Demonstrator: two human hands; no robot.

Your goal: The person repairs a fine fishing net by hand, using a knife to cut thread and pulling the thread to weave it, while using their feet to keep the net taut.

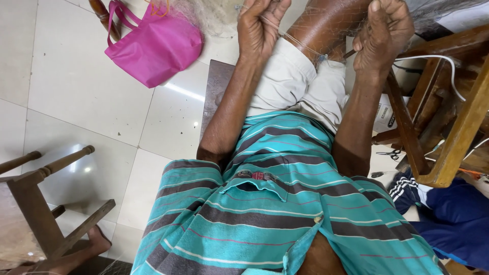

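Near: striped teal shirt (275,203), pale shorts (290,81). Far: fishing net (326,25) draped over the knee, mending apparently under way, extent unclear. Left hand (260,25) pinches a taut twine (300,43); right hand (382,33) fisted around a thin netting needle (349,52). Pink bag (155,43) far left.

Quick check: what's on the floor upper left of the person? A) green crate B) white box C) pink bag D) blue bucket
C: a pink bag with handles lies on the tiled floor, left of the left hand that pinches the net cord.
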